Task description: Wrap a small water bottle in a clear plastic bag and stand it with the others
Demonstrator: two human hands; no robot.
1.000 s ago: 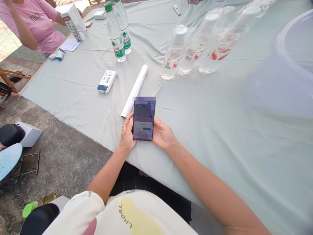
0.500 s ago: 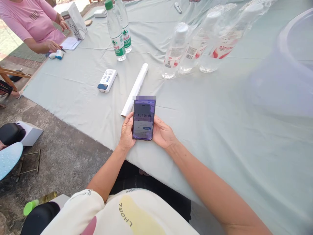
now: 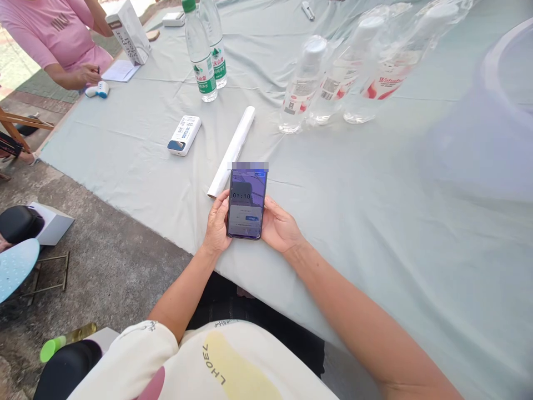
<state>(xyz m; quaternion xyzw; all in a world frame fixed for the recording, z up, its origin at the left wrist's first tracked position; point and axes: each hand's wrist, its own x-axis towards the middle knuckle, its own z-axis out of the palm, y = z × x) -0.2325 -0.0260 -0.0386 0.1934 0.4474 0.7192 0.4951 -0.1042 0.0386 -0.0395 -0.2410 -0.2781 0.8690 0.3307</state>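
A smartphone (image 3: 246, 205) stands tilted up between my two hands over the near edge of the table, its screen lit with large digits and a pale panel below. My left hand (image 3: 217, 225) closes on its left side, and my right hand (image 3: 282, 225) grips its right side. The fingers behind the phone are hidden. Just beyond the phone lies a white roll (image 3: 232, 153), partly covered by it. To the left of the roll rests a white power bank (image 3: 184, 135) with a dark display end.
Two green-labelled water bottles (image 3: 204, 78) stand farther back. Several film-wrapped bottles (image 3: 302, 89) are right of them, and a translucent tub (image 3: 487, 111) is at far right. A person in pink (image 3: 62, 39) sits across the left side, near a white box (image 3: 129, 33) and papers (image 3: 120, 70).
The person in pink has raised one hand from the box and shifted the other. My view has moved slightly; my hands still hold the phone, whose displayed digits look partly different.
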